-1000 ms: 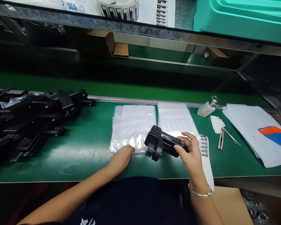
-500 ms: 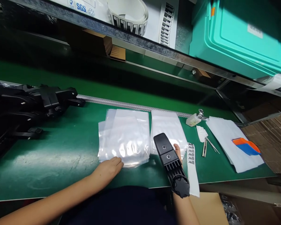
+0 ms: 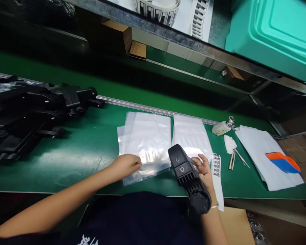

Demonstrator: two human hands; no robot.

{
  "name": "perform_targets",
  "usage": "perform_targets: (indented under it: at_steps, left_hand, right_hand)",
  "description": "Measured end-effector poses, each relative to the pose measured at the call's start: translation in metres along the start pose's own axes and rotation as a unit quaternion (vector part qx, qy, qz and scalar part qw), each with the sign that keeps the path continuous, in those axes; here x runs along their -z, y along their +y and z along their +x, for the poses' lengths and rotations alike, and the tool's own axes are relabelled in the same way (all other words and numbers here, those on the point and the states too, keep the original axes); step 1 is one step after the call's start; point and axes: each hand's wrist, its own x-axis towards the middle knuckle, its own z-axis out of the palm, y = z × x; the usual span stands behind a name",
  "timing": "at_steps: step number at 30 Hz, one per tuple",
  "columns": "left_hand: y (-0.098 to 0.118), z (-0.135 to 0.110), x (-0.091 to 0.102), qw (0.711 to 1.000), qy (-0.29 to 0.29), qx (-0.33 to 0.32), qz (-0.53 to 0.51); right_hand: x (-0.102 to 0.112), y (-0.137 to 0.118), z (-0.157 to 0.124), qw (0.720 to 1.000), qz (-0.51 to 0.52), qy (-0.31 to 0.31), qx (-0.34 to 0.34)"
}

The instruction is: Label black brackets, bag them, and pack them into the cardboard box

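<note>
The right hand (image 3: 205,172) grips a black device (image 3: 190,180) over the front edge of the desk (image 3: 99,146). The left hand (image 3: 126,166), fingers curled, lies at overlapping plastic bags (image 3: 150,139); whether it pinches one is unclear. Farther back: a bottle (image 3: 221,128).

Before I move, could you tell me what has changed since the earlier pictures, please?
The right hand turned the black plastic part: its two-screw face now shows, round end toward the green table's near edge. A clear plastic bag slid toward that edge and lies askew, the left hand over its left side. The right hand still holds the part; the white bottle and tweezers stayed.
</note>
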Motion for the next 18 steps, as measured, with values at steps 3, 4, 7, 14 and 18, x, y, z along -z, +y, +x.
perform_targets:
  at_steps: [3, 4, 7, 14, 18]
  left_hand:
    - [0.011, 0.012, -0.019, 0.997, 0.077, -0.007, 0.007]
    - [0.014, 0.016, -0.026, 0.996, 0.082, -0.019, -0.01]
    - [0.018, 0.026, -0.042, 0.994, 0.068, -0.045, -0.069]
    - [0.028, 0.014, -0.033, 0.98, 0.158, -0.11, -0.047]
    - [0.031, 0.006, -0.029, 0.977, 0.119, -0.178, 0.001]
  right_hand:
    - [-0.002, -0.017, -0.008, 0.997, -0.042, -0.059, 0.001]
    - [-0.004, -0.022, -0.009, 0.993, -0.078, -0.087, -0.004]
    - [-0.01, -0.027, -0.012, 0.974, -0.173, -0.141, -0.028]
    - [-0.008, -0.015, -0.012, 0.941, -0.321, -0.101, 0.013]
    - [-0.014, -0.013, -0.012, 0.941, -0.334, -0.057, 0.02]
